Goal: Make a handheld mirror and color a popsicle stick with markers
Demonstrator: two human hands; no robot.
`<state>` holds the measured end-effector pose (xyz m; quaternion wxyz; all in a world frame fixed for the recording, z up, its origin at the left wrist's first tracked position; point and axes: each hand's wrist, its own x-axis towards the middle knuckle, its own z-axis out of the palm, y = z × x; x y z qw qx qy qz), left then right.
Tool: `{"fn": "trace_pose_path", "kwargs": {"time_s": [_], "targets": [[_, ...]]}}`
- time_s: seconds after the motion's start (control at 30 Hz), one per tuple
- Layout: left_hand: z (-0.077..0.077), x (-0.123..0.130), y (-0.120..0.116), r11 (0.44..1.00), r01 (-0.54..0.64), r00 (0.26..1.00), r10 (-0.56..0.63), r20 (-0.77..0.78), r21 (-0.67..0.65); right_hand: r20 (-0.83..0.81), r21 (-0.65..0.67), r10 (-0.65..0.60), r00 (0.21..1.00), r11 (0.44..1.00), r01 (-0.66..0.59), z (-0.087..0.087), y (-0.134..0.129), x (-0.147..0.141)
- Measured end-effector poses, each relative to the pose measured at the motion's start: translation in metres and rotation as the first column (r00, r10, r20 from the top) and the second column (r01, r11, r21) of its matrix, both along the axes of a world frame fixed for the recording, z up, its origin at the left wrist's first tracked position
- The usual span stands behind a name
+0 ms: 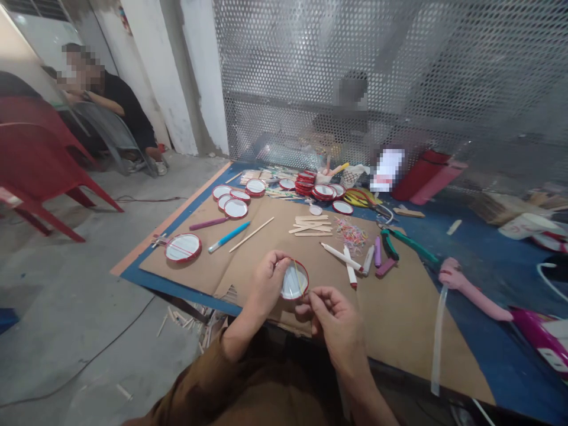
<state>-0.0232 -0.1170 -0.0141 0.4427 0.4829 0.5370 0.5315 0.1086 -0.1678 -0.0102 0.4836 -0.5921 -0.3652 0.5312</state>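
Note:
My left hand [267,281] is closed on the edge of a round white lid with a red rim [289,285], held tilted above the cardboard's near edge. A thin yellow rubber band [297,273] runs across the lid's face. At the lid's lower right, my right hand [335,316] is pinched around the band's end; the fingertips hide the exact grip. Further left lies a similar red-rimmed lid [183,247] with bands across it and a stick at its side. A pile of small coloured rubber bands [351,234] lies beyond my hands.
Cardboard [399,331] covers part of the blue table [470,248]. On it are craft sticks [313,225], a blue pen [229,236], markers [341,257] and green-handled pliers [390,244]. A pink glue gun [474,290] lies right. More lids [235,208] sit behind; a person [119,97] sits far left.

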Motion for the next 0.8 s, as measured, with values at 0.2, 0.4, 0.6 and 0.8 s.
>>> {"fn": "trace_pose_path", "kwargs": {"time_s": [0.2,0.4,0.6,0.8], "targets": [[0.0004,0.0005,-0.0018,1.000,-0.012,0.999,0.012,-0.030,0.017,-0.115,0.000,-0.053,0.992,0.999,0.053,-0.0051,0.0016,0.0023],[0.0019,0.0011,-0.0012,1.000,-0.014,0.999,0.015,-0.035,0.019,-0.157,0.064,-0.079,0.984,0.994,0.090,-0.0021,0.0013,0.0019],[0.0025,0.0002,-0.0034,1.000,-0.018,0.999,0.019,-0.047,0.023,-0.183,0.065,-0.062,0.981,0.995,0.075,-0.0057,0.0029,0.0028],[0.0011,-0.0012,-0.0026,0.999,-0.034,0.998,0.036,-0.047,0.031,-0.217,0.042,-0.073,0.973,0.996,0.084,-0.0028,0.0031,0.0023]]}}
